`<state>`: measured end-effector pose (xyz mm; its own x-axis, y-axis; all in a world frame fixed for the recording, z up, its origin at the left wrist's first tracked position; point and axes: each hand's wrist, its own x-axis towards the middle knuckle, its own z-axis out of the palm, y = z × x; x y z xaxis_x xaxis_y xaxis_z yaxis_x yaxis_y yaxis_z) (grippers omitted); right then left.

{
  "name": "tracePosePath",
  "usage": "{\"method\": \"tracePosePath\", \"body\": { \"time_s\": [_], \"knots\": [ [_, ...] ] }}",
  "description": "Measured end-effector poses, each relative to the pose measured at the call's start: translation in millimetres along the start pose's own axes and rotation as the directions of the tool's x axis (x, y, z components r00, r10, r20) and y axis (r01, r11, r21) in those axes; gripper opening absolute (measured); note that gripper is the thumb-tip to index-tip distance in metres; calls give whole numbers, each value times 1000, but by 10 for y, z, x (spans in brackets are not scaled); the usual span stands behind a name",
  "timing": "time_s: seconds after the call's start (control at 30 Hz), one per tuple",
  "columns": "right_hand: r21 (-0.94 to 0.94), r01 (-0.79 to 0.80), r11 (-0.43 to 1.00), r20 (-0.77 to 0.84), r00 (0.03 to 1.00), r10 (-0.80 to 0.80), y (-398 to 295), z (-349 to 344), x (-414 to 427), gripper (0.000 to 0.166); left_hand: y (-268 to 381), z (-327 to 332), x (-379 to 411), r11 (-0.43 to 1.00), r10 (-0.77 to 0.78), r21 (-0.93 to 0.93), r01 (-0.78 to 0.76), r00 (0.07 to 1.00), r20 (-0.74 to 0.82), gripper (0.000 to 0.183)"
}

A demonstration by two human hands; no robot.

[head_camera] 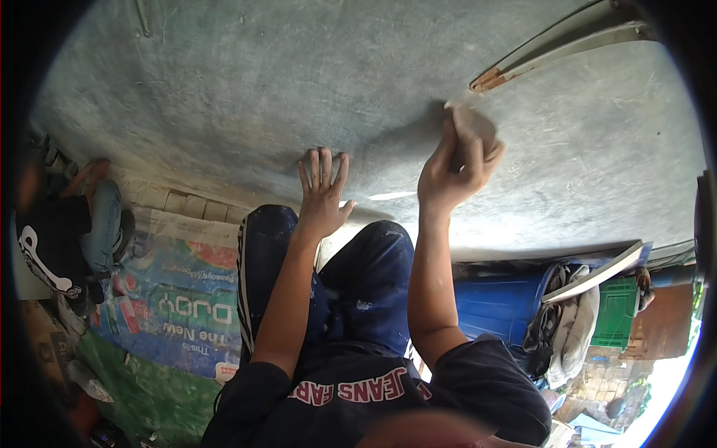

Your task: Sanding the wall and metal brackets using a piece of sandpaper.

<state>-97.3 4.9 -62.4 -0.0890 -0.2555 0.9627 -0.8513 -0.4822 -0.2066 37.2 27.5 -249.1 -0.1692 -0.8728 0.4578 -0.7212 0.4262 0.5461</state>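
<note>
A large smooth grey-green surface [252, 84] with scuffs and stains fills the upper view before me. Fingers spread, my left hand [325, 193] rests its fingertips near the surface's lower edge. To its right, my right hand [462, 154] is curled around a brownish, roughly rounded flat piece [483, 126]; blur hides what exactly it is. That hand is at the surface, casting a shadow to its left, just below the rusty end of a metal bracket [488, 80].
Another person [56, 235] crouches at far left. A printed banner [185, 297] lies beside my legs. At right are a blue plastic drum [496, 311] with cloths [568, 336] by its rim, a pale board [594, 274] and a green bin [613, 313].
</note>
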Motion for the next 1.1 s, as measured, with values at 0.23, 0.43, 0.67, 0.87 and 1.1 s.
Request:
{"method": "tracePosePath", "body": {
  "time_s": [0.23,0.43,0.67,0.87,1.1],
  "knots": [
    [122,-499,858,259,850,458,196,-517,-1285,10,222,-62,46,996,2,-93,-6,999,-38,95],
    [273,-895,354,424,442,790,616,-510,-2183,24,262,-74,109,995,30,-85,-48,980,-196,82],
    [243,-853,461,505,517,691,713,-426,-2299,27,636,-470,743,990,137,43,-131,923,-360,80],
    [-39,-835,549,535,447,717,607,-467,-2298,29,1113,-909,1259,957,291,141,-254,835,-466,72],
    [168,-845,508,422,527,738,577,-447,-2271,24,1324,-963,1280,938,296,303,-168,842,-451,64]
  ]
}}
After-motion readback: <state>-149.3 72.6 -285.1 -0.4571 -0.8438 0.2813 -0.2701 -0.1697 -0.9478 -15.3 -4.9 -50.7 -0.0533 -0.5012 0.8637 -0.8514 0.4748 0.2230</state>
